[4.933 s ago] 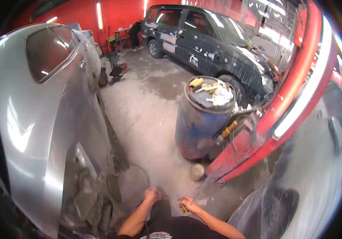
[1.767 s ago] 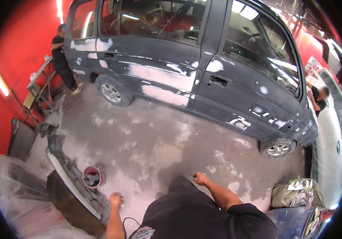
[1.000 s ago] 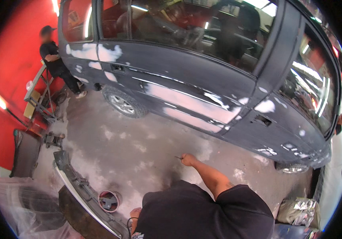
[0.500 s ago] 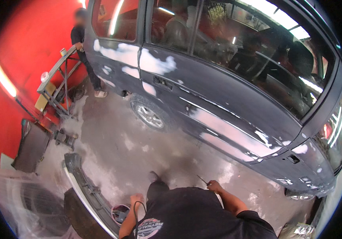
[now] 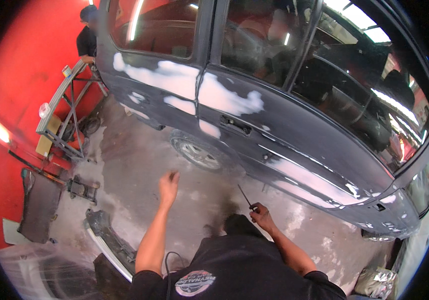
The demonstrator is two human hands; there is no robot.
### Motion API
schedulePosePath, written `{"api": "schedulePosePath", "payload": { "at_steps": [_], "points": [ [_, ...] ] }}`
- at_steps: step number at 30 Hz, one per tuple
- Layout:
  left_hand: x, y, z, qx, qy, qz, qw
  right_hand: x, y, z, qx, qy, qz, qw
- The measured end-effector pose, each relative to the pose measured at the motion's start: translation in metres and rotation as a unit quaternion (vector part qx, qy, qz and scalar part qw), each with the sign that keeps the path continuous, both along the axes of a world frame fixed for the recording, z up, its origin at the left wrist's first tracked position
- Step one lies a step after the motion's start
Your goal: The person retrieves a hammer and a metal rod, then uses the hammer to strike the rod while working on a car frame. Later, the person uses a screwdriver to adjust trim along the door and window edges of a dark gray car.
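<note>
The view has swung closer to the dark car (image 5: 254, 125). The right hand (image 5: 260, 214) stays clamped on a thin tool (image 5: 245, 196), held low beside the car's filler-patched door. The left hand (image 5: 168, 182), now raised forward, is open and empty above the floor (image 5: 134, 165).

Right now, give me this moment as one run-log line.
left hand: empty, raised | right hand: grips thin dark tool | ahead: dark car, filler patches | floor: bumper

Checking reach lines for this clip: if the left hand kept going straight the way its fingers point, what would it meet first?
Probably the dark car's wheel or the door panel above it; the left hand is empty and points up toward it. Depth is unclear.
</note>
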State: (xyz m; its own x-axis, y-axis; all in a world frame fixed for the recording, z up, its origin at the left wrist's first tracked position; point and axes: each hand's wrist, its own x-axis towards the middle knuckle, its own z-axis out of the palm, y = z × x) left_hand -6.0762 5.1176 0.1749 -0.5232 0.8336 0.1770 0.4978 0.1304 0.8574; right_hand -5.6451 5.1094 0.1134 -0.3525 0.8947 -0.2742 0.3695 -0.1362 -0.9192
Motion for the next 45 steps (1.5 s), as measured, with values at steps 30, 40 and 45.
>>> {"api": "schedulePosePath", "payload": {
  "at_steps": [30,40,45],
  "points": [
    [-0.025,0.379,0.242,0.326,0.384,-0.199,0.841,-0.229,0.177,0.222,0.178,0.024,-0.215,0.96],
    [-0.031,0.386,0.236,0.34,0.339,-0.268,0.835,-0.307,0.173,0.243,0.232,-0.043,-0.317,0.918],
    [-0.038,0.385,0.24,0.326,0.34,-0.308,0.826,-0.332,0.181,0.261,0.263,-0.077,-0.334,0.902]
  ]
}}
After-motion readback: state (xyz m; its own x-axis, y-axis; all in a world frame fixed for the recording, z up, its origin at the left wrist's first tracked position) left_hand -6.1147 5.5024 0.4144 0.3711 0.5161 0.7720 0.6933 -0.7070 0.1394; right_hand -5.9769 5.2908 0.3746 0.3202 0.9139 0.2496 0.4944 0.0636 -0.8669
